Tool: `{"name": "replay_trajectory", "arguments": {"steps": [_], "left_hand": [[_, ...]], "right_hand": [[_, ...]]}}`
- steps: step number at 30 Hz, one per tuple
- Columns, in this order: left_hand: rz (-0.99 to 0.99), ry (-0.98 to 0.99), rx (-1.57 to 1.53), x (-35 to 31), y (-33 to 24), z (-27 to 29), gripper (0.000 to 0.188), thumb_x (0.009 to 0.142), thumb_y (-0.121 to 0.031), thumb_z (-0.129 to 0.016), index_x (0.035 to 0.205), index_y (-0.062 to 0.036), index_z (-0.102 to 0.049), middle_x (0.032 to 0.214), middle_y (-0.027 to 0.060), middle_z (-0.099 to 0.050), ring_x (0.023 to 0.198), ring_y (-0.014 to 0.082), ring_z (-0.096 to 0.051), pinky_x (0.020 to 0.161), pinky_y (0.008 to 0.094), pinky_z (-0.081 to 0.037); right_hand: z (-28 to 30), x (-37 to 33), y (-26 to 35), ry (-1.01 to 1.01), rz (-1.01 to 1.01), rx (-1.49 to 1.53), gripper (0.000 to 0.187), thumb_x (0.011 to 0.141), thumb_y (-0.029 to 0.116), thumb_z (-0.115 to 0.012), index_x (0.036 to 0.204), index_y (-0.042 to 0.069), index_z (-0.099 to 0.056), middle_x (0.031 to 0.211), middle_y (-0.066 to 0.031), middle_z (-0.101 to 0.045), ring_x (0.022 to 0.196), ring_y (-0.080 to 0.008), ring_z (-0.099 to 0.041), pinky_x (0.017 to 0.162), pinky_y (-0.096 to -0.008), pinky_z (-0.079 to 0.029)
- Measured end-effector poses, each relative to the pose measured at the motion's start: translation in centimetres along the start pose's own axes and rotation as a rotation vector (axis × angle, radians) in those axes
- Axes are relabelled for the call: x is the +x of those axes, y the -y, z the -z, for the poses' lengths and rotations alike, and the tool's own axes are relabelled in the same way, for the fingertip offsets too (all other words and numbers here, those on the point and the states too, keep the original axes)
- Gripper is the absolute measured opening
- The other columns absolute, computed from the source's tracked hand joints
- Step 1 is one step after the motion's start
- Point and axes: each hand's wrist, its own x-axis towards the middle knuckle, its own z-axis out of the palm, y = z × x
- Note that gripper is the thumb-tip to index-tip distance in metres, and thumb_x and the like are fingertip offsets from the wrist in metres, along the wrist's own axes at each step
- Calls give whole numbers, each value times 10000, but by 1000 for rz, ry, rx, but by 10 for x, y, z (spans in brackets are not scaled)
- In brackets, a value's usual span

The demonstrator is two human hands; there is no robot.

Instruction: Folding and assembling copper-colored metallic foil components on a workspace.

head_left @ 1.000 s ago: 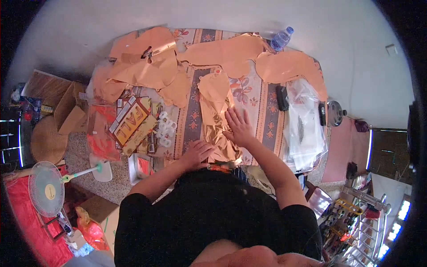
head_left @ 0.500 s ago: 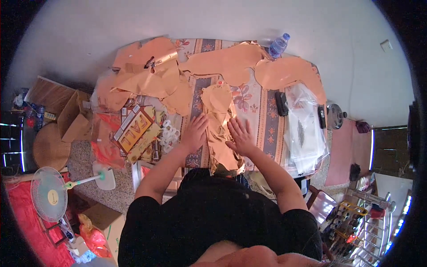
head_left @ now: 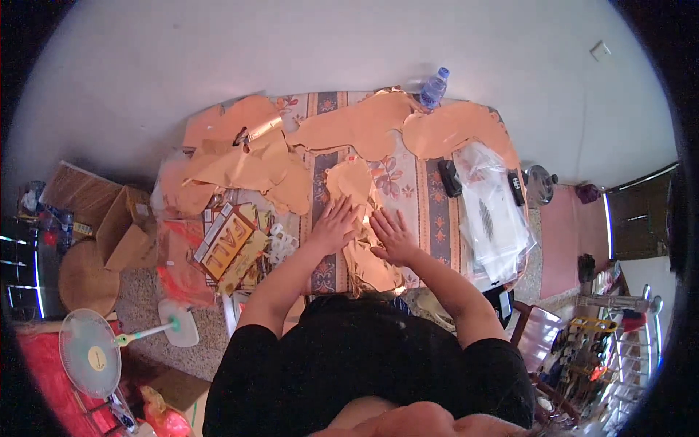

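Note:
A shiny gold-orange foil sheet [head_left: 354, 180] lies down the middle of the patterned table [head_left: 428, 211], running from the centre to the near edge. My left hand [head_left: 333, 225] rests flat on its left side with fingers spread. My right hand [head_left: 393, 235] lies flat on its right side, fingers spread too. Neither hand grips anything; both press on the foil. More cut pieces of the same foil [head_left: 364, 125] cover the far part of the table.
A plastic water bottle [head_left: 433, 87] stands at the far edge. Clear plastic bags [head_left: 494, 218] and a black object [head_left: 448, 178] lie on the right. Packets [head_left: 226, 244] and crumpled foil pile on the left. A cardboard box [head_left: 125, 229] and a fan [head_left: 91, 353] stand on the floor.
My left hand moved up from near my body onto the foil beside the right hand. The right hand slid slightly nearer. The view shifted, showing more of the table.

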Motion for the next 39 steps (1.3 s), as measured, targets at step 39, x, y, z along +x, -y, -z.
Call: {"name": "replay_trajectory", "arguments": {"steps": [39], "left_hand": [[42,38,-36,1,-30,-8,631,898,-359,-499,1410,-29,-331,1496,131,-273,1409,270,-203,1146,452,-140]], "right_hand": [[-13,69,-45,-76,112,-25,667,915,419,-422,1435,25,-285,1502,-140,-272,1412,-269,-200,1148,-489,-81]]}}
